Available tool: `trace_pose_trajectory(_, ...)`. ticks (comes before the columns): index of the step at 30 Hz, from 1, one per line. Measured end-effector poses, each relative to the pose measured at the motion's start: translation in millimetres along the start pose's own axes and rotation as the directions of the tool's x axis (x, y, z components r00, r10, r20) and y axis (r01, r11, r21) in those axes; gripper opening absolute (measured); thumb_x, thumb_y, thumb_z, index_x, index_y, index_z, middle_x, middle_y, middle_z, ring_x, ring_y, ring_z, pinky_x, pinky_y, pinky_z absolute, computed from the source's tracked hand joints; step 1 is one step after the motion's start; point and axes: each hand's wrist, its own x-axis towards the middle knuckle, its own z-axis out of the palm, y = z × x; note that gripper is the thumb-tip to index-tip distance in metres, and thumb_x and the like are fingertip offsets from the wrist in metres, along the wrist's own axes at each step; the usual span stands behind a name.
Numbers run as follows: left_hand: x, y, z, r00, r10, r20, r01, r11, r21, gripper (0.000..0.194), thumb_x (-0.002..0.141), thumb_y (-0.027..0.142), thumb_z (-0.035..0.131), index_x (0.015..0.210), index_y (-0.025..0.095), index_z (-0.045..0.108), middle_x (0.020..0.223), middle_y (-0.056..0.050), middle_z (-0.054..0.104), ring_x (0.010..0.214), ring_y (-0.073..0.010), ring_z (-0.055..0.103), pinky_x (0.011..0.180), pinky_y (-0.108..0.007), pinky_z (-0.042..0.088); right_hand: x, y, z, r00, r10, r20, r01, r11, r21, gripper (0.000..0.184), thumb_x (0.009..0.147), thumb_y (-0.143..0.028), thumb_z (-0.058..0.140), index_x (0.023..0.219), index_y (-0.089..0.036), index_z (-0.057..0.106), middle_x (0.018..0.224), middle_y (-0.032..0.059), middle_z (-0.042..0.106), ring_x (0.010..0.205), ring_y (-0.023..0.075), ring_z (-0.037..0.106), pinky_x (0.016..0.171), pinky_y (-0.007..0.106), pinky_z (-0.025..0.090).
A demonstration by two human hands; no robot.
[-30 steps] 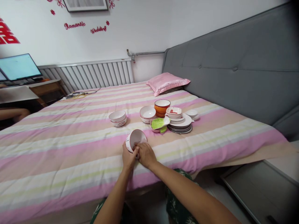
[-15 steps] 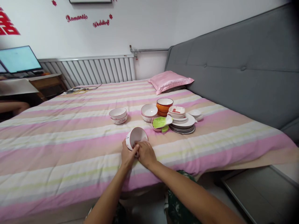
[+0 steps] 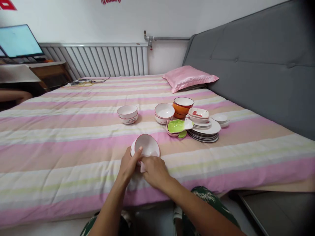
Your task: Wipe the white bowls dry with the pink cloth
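Note:
My left hand (image 3: 129, 163) grips a white bowl with a red rim (image 3: 146, 146) by its left side, thumb over the rim, tilting it toward me above the striped bedspread (image 3: 73, 131). My right hand (image 3: 154, 169) is closed at the bowl's lower edge, pinching a small pale pink scrap (image 3: 142, 167) against it; I cannot make out what the scrap is. Both hands meet just below the bowl, near the bed's front edge.
Further back on the bed sit two stacked white bowls (image 3: 127, 114), another white bowl (image 3: 164, 113), an orange bowl (image 3: 183, 107), a green leaf dish (image 3: 179, 126) and a stack of plates (image 3: 204, 129). A pink pillow (image 3: 189, 77), grey headboard (image 3: 256, 62), radiator (image 3: 98, 60) and monitor (image 3: 18, 41) surround it.
The view has tilted down and shifted, so the dishes sit higher and further right. The bowl stays in my hands, now turned a little more open-side toward me.

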Motion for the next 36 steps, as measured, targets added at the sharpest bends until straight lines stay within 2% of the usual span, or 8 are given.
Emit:
trace_pose_trajectory(5,-4,-1,-1.4,0.998,0.022,0.058,-0.025,0.998,0.055,0.06,0.07,0.054,0.064,0.114,0.014,0.059,0.102,-0.011,0.066,0.093,-0.0284,0.062,0.079,-0.038,0.049,-15,29,7,0.969,-0.245,-0.013,0.245,0.962,0.118,0.05,0.072,-0.004,0.044,0.117,-0.018,0.057,0.108,0.0084,0.067,0.105,0.0227,0.059,0.098,0.038,0.04)
trace_pose_trajectory(13,-1,4,0.3,0.997,0.043,0.071,-0.047,0.998,0.05,0.053,0.074,0.047,0.06,0.116,0.015,0.058,0.107,-0.009,0.065,0.1,-0.0285,0.058,0.087,-0.039,0.044,-16,45,-16,0.962,-0.264,0.07,0.243,0.943,0.225,0.068,0.064,0.004,0.038,0.123,-0.026,0.055,0.125,0.0021,0.062,0.122,0.0175,0.051,0.115,0.051,0.007)
trace_pose_trajectory(19,1,6,8.1,1.0,0.024,-0.019,-0.025,0.997,-0.072,0.048,0.077,0.048,0.057,0.109,0.013,0.062,0.101,-0.009,0.067,0.094,-0.0273,0.06,0.078,-0.035,0.047,-2,56,-22,0.992,0.035,-0.122,0.047,0.787,0.616,0.051,0.069,-0.002,0.04,0.109,-0.022,0.064,0.103,0.0038,0.072,0.098,0.0185,0.065,0.09,0.037,0.048)
trace_pose_trajectory(21,0,7,9.1,0.998,0.044,-0.045,-0.047,0.997,-0.06,0.05,0.077,0.05,0.056,0.11,0.013,0.062,0.102,-0.009,0.067,0.094,-0.0276,0.06,0.077,-0.035,0.047,4,63,-20,0.925,0.275,-0.263,0.004,0.684,0.729,0.036,0.077,-0.013,0.047,0.108,-0.019,0.064,0.098,0.0059,0.072,0.09,0.0194,0.067,0.084,0.035,0.051)
trace_pose_trajectory(24,-4,11,8.6,0.987,0.143,-0.076,-0.138,0.989,0.06,0.053,0.076,0.053,0.056,0.113,0.015,0.061,0.106,-0.01,0.067,0.097,-0.0282,0.06,0.083,-0.036,0.046,11,71,-19,0.679,0.559,-0.477,0.054,0.61,0.791,0.033,0.08,-0.028,0.055,0.111,-0.017,0.062,0.103,0.009,0.07,0.095,0.0205,0.065,0.087,0.038,0.05)
trace_pose_trajectory(29,-16,23,8.6,0.961,0.277,-0.001,-0.258,0.897,0.359,0.056,0.072,0.05,0.058,0.119,0.019,0.056,0.109,-0.009,0.066,0.096,-0.0294,0.061,0.085,-0.04,0.045,14,65,-25,0.437,0.584,-0.684,0.149,0.703,0.696,0.038,0.085,-0.032,0.053,0.121,-0.018,0.056,0.116,0.0122,0.064,0.104,0.0209,0.062,0.092,0.039,0.048)
trace_pose_trajectory(32,-20,28,10.2,0.946,0.32,0.054,-0.312,0.852,0.419,0.057,0.071,0.047,0.058,0.121,0.02,0.053,0.112,-0.009,0.066,0.099,-0.0306,0.06,0.084,-0.041,0.045,16,53,-24,0.499,0.489,-0.716,0.188,0.745,0.64,0.038,0.088,-0.032,0.05,0.123,-0.018,0.053,0.12,0.0119,0.062,0.111,0.0207,0.059,0.095,0.038,0.046)
trace_pose_trajectory(36,-22,28,11.4,0.931,0.357,0.08,-0.353,0.821,0.449,0.057,0.07,0.044,0.059,0.121,0.019,0.053,0.114,-0.01,0.064,0.103,-0.0321,0.059,0.087,-0.041,0.045,16,37,-21,0.741,0.125,-0.66,0.297,0.821,0.488,0.032,0.092,-0.03,0.044,0.121,-0.023,0.055,0.123,0.0077,0.062,0.118,0.0199,0.054,0.101,0.039,0.041)
